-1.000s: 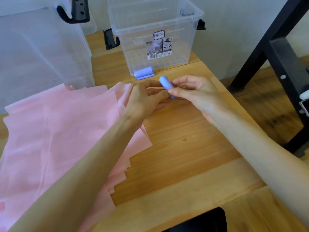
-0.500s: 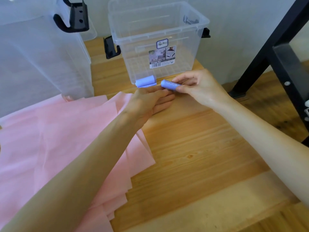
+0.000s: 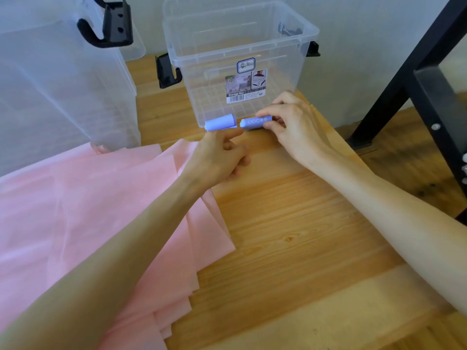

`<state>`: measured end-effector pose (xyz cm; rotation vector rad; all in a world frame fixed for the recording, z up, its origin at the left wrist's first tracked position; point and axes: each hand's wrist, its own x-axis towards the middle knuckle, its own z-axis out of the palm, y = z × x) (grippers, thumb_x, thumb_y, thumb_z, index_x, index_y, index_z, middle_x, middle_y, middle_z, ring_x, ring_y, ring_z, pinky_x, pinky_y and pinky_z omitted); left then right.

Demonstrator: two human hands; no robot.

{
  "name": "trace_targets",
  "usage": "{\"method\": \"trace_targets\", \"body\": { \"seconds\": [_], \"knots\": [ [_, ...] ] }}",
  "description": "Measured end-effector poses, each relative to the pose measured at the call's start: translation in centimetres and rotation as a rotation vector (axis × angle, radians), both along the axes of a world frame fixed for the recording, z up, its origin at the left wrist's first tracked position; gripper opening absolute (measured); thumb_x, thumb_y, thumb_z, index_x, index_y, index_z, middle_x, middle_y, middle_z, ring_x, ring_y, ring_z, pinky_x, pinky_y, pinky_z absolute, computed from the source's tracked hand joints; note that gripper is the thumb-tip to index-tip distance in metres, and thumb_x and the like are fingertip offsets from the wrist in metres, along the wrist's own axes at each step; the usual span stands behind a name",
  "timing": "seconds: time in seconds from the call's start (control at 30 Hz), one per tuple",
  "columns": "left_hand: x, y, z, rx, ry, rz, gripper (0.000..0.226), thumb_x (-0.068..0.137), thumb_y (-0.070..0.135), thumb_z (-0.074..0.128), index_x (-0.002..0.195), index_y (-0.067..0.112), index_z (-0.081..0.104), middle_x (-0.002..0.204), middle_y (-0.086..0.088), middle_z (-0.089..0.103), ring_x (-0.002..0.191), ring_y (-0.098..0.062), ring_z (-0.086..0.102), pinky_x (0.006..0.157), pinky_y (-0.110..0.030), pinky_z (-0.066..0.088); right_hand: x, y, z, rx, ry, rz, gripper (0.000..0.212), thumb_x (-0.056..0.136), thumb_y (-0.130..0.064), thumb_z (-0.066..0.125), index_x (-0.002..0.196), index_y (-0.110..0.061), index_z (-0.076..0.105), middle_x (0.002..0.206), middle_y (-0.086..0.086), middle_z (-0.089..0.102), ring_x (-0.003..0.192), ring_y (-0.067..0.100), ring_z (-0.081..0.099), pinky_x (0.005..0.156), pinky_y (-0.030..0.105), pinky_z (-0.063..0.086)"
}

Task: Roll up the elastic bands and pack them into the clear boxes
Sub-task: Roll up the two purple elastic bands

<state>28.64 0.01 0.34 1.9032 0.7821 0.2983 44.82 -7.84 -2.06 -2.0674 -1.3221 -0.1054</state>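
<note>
My right hand [image 3: 294, 127] pinches a rolled lilac elastic band [image 3: 255, 121] by its right end, low over the wooden table, right in front of the small clear box [image 3: 240, 41]. A second lilac roll [image 3: 220, 122] lies on the table against that box's front wall, just left of the held one. My left hand [image 3: 218, 157] rests near the table below the lying roll, forefinger stretched toward it, the other fingers loosely curled and holding nothing. The small box looks empty inside.
A larger clear box [image 3: 63, 79] with black latches stands at the back left. Several pink sheets [image 3: 88, 210] lie spread over the table's left half. A black metal frame [image 3: 417, 79] rises at the right beyond the table edge.
My right hand has carried the rolled band forward and down to the foot of the small box, beside the other roll. My left hand let go of it and stayed behind.
</note>
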Motion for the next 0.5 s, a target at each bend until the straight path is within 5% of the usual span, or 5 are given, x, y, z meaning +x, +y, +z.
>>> {"method": "trace_targets", "body": {
  "seconds": [0.37,0.5],
  "knots": [
    [0.33,-0.56,0.34,-0.100,0.006,0.007,0.057,0.099,0.016,0.054,0.152,0.014,0.032,0.063,0.010,0.071,0.040,-0.001,0.054,0.043,-0.014,0.044,-0.35,1.01,-0.41,0.094,0.103,-0.082,0.013,0.086,-0.005,0.071,0.099,-0.006,0.071,0.104,0.009,0.065,0.087,0.021,0.066,0.085,0.038,0.054],
    [0.68,-0.45,0.33,-0.167,0.016,0.022,0.060,0.099,0.018,0.055,0.154,0.017,0.029,0.064,0.010,0.072,0.040,-0.001,0.054,0.042,-0.014,0.043,-0.48,0.84,-0.37,0.116,0.159,-0.091,0.020,0.087,-0.005,0.071,0.107,-0.007,0.070,0.105,0.006,0.066,0.087,0.014,0.064,0.081,0.012,0.049]
  ]
}}
